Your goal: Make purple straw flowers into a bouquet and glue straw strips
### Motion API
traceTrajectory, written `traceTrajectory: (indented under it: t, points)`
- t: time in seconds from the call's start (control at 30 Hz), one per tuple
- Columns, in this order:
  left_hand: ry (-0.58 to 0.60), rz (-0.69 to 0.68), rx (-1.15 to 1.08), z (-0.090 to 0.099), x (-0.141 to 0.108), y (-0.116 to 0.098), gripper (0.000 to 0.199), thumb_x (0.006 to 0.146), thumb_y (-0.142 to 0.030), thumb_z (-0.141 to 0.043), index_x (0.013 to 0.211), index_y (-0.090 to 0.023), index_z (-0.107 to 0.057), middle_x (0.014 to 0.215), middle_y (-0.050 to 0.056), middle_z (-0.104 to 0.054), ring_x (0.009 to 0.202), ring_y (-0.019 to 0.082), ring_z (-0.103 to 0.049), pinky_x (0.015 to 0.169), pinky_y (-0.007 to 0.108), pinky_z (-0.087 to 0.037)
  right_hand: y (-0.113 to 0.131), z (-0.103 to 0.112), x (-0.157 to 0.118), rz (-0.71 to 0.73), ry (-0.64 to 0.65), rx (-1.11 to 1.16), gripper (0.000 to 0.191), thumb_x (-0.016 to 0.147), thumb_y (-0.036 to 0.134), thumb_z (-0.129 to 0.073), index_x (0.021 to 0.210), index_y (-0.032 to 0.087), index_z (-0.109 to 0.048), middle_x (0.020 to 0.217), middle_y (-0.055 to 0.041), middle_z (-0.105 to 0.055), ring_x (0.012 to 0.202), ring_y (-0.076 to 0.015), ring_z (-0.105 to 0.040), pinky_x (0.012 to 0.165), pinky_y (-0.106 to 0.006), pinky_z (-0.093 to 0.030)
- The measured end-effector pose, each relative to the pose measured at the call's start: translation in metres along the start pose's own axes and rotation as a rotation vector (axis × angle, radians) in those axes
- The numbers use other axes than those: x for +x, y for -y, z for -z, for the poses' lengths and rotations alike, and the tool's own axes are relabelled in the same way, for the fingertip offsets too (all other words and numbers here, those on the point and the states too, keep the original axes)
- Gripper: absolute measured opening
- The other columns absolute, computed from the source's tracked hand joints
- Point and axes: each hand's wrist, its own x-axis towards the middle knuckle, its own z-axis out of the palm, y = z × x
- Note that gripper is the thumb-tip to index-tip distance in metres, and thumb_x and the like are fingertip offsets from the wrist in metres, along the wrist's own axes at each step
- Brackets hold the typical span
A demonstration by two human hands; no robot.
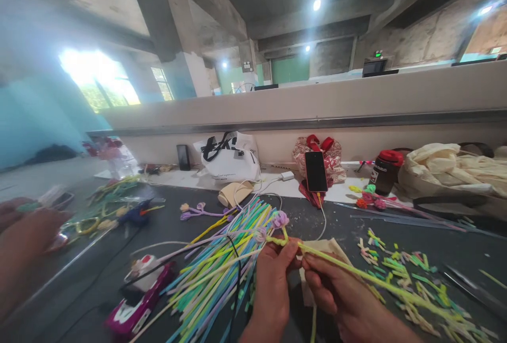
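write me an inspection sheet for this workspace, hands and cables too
Surface: dark matte tabletop, short green-and-yellow fuzzy cuttings scattered at right
Job's things: yellow-green fuzzy stem, in hand; two purple fuzzy blossoms by the left hand; bundle of multicoloured fuzzy stems
Clutter: black-screened phone, propped up; dark bottle with red lid; magenta-and-white object, identity unclear
Hands: left and right hand both grip the stem, close together
Cables: white cable at the phone; black cable across the bundle
Surroundings: pale partition behind; another person's blurred arm at left
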Motion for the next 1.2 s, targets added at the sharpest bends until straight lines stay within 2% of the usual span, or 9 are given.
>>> traceTrajectory:
  t: [0.23, 0.37, 0.43, 0.57, 0.73, 0.83, 0.97, 1.1, 1.2]
  points:
    - [-0.127, -0.064, 0.113, -0.002, 0.004, -0.001, 0.021, 0.055, -0.026, -0.070, 0.062, -0.014, -0.054, 0.054, -0.001, -0.058, 0.043, 0.010, -0.052, 0.043, 0.020, -0.041, -0.002, -0.006, -0.001, -0.010, -0.051, -0.079, 0.028, 0.073, 0.041, -0.055, 0.065, 0.014, -0.053, 0.042, 0.0072, -0.046, 0.026, 0.0003, -0.032, 0.027, -0.010, -0.017]
    - [-0.215, -0.123, 0.126, 0.002, 0.008, -0.002, 0.017, 0.053, -0.023, -0.069, 0.059, -0.014, -0.056, 0.052, -0.002, -0.059, 0.045, 0.009, -0.051, 0.045, 0.019, -0.040, -0.009, -0.008, -0.009, 0.050, -0.021, -0.602, 0.035, 0.080, 0.041, -0.041, 0.062, 0.015, -0.055, 0.046, 0.0019, -0.054, 0.031, -0.0037, -0.041, 0.030, -0.013, -0.025]
    - [-0.214, -0.111, 0.115, 0.003, 0.009, -0.002, 0.016, 0.053, -0.022, -0.069, 0.058, -0.014, -0.056, 0.050, -0.002, -0.059, 0.043, 0.009, -0.051, 0.044, 0.019, -0.039, -0.009, -0.006, -0.013, 0.328, 0.008, -1.071, 0.028, 0.078, 0.033, -0.046, 0.059, 0.016, -0.057, 0.050, -0.0003, -0.058, 0.041, -0.0081, -0.051, 0.039, -0.015, -0.035]
    - [-0.139, -0.040, 0.066, 0.002, 0.006, -0.001, 0.018, 0.054, -0.022, -0.070, 0.060, -0.014, -0.055, 0.051, -0.003, -0.057, 0.046, 0.009, -0.051, 0.047, 0.020, -0.040, 0.005, -0.003, -0.016, 1.234, -0.113, -1.824, 0.023, 0.082, 0.023, -0.040, 0.093, 0.019, -0.061, 0.085, -0.0080, -0.066, 0.069, -0.0193, -0.060, 0.057, -0.026, -0.046]
    - [-0.017, 0.064, 0.072, -0.003, -0.002, 0.001, 0.016, 0.061, -0.024, -0.066, 0.068, -0.013, -0.057, 0.058, -0.001, -0.058, 0.052, 0.010, -0.052, 0.051, 0.022, -0.042, 0.020, -0.004, -0.014, 1.471, -0.286, -2.009, 0.038, 0.088, 0.017, -0.022, 0.094, 0.015, -0.060, 0.081, -0.0091, -0.066, 0.066, -0.0187, -0.060, 0.055, -0.027, -0.045]
    - [0.019, 0.079, 0.056, -0.003, -0.005, 0.001, 0.016, 0.062, -0.025, -0.066, 0.068, -0.013, -0.057, 0.058, -0.001, -0.057, 0.054, 0.010, -0.052, 0.053, 0.022, -0.042, 0.020, 0.001, -0.015, 1.461, -0.268, -1.966, 0.032, 0.087, 0.016, -0.028, 0.093, 0.016, -0.060, 0.078, -0.0074, -0.065, 0.064, -0.0162, -0.060, 0.052, -0.023, -0.043]
    - [-0.019, 0.013, 0.092, -0.001, -0.004, 0.001, 0.016, 0.062, -0.023, -0.066, 0.068, -0.013, -0.056, 0.062, 0.000, -0.058, 0.056, 0.010, -0.052, 0.053, 0.021, -0.041, 0.025, 0.008, -0.017, 1.251, -0.268, -1.881, 0.022, 0.084, 0.023, -0.039, 0.087, 0.022, -0.060, 0.072, -0.0024, -0.061, 0.058, -0.0136, -0.057, 0.047, -0.021, -0.037]
    - [-0.021, -0.030, 0.085, -0.002, -0.005, -0.002, 0.013, 0.062, -0.020, -0.066, 0.066, -0.014, -0.054, 0.060, 0.000, -0.059, 0.054, 0.009, -0.052, 0.049, 0.019, -0.040, 0.035, 0.003, -0.021, 0.839, -0.225, -1.565, 0.026, 0.083, 0.027, -0.039, 0.065, 0.020, -0.057, 0.059, 0.0013, -0.056, 0.054, -0.0106, -0.053, 0.050, -0.020, -0.033]
    - [0.050, -0.031, 0.042, -0.004, -0.009, -0.005, 0.012, 0.062, -0.018, -0.065, 0.067, -0.014, -0.054, 0.058, 0.000, -0.059, 0.052, 0.009, -0.050, 0.048, 0.019, -0.039, 0.039, -0.005, -0.022, 0.402, -0.165, -1.061, 0.028, 0.076, 0.028, -0.044, 0.051, 0.016, -0.048, 0.046, 0.0035, -0.046, 0.044, -0.0081, -0.043, 0.044, -0.019, -0.029]
